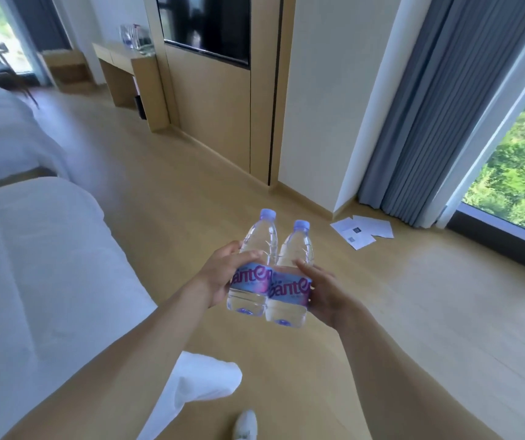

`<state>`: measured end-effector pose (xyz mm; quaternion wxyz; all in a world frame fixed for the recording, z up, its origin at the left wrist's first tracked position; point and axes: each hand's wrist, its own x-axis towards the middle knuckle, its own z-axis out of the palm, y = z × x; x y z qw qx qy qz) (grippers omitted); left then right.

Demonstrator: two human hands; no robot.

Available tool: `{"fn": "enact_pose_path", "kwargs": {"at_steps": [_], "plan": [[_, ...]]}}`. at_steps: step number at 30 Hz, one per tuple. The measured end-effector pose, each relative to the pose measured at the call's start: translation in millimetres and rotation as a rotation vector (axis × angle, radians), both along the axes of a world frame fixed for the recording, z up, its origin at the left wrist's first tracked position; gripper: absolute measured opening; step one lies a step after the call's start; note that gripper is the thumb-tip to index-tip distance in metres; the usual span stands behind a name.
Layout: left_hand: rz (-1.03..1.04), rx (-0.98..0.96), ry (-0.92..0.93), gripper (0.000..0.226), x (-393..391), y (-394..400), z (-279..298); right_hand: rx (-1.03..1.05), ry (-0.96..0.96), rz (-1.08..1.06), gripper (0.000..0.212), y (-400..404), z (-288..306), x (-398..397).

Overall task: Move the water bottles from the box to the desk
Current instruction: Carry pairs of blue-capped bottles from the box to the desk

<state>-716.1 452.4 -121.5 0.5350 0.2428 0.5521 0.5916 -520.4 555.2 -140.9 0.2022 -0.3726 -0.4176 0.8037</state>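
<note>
The left hand (219, 277) is gripping one bottle (253, 268) and the right hand (324, 293) is gripping the other bottle (291, 281), fingers curled around the labels. Both bottles are standing almost upright, touching side by side. The desk (118, 57) is waiting far ahead on the left, nearer the left hand.

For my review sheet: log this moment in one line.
left hand: holds bottle | right hand: holds second bottle | desk: far ahead
</note>
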Motion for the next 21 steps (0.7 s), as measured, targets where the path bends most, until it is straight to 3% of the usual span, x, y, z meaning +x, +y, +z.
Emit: {"fn": "enact_pose_path", "kwargs": {"at_steps": [6,17,19,21], "plan": [[0.079,-0.001,-0.011,0.070,-44,72,-13,-0.007,0.005,0.028,0.056,80,-8,-53],[0.200,0.004,-0.108,0.020,-192,215,-20,0.042,-0.048,0.184,0.063,244,2,-222],[0.222,0.001,-0.093,0.029,-219,232,-17,0.052,-0.046,0.215,0.061,266,8,-253],[0.267,-0.018,-0.085,0.053,-242,245,-12,0.054,-0.049,0.241,0.058,285,13,-281]]}}
